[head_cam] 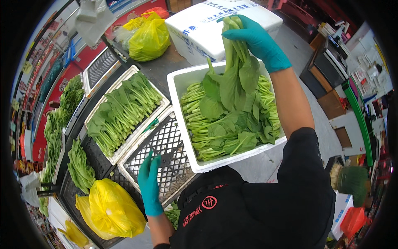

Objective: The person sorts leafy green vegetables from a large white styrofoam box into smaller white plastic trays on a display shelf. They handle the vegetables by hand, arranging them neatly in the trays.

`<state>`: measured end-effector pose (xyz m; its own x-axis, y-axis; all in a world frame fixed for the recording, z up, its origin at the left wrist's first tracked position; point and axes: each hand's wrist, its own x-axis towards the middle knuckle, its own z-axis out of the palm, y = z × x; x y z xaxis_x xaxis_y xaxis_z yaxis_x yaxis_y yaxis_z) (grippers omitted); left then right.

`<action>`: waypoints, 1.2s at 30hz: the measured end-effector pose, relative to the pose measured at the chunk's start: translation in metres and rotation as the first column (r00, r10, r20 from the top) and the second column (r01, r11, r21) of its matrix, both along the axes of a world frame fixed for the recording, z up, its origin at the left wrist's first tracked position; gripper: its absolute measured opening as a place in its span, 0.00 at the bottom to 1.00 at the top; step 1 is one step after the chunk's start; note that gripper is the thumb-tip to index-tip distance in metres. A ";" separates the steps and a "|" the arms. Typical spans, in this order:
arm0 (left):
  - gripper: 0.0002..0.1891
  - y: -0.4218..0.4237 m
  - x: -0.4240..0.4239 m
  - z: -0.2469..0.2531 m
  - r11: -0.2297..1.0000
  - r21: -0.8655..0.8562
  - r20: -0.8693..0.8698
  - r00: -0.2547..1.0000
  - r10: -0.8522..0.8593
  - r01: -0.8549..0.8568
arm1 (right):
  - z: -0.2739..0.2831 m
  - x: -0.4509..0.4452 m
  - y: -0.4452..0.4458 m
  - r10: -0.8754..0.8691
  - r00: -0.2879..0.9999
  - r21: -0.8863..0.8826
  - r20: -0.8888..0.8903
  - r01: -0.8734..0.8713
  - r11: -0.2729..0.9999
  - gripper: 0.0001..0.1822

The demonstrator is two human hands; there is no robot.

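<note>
My right hand (259, 40), in a teal glove, grips a bunch of leafy greens (234, 71) by the stalks, its leaves hanging down. The bunch hangs over a white foam box (183, 124), where more greens (217, 133) lie with leaves towards the middle and stalks along the sides. Also gloved in teal, my left hand (150, 183) holds nothing and has its fingers apart. It is above a shallow crate with a black lattice base (164, 149). Beyond that crate, a pale tray (166, 101) holds a row of similar greens (124, 113).
A closed white foam box (214, 21) stands behind the open one. Yellow plastic bags sit at the back (150, 40) and the near left (115, 208). Loose leafy heads (80, 166) lie left of the tray. Bags (93, 18) hang from a post. Counters (323, 62) stand at right.
</note>
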<state>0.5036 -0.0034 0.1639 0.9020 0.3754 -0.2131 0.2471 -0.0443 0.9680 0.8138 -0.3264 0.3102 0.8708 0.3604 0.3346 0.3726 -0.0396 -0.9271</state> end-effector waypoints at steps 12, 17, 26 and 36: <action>0.19 -0.092 0.162 0.029 0.911 -0.359 0.262 0.959 -0.110 0.203 | -0.011 -0.015 0.050 0.080 0.993 0.014 -0.092 -0.079 0.997 0.27; 0.18 -0.036 0.093 0.032 0.853 -0.521 0.392 0.876 0.283 -0.042 | -0.022 0.016 0.043 0.104 0.984 0.207 -0.148 -0.072 0.976 0.23; 0.12 0.037 -0.223 -0.061 0.721 -0.172 -0.163 0.741 0.652 -0.672 | -0.010 0.041 0.098 0.548 0.781 0.257 -0.301 -0.487 0.835 0.33; 0.29 0.032 -0.339 -0.125 0.532 -0.008 -0.452 0.478 0.753 -0.847 | -0.048 -0.109 0.319 0.545 0.825 0.183 -0.151 -0.518 0.835 0.27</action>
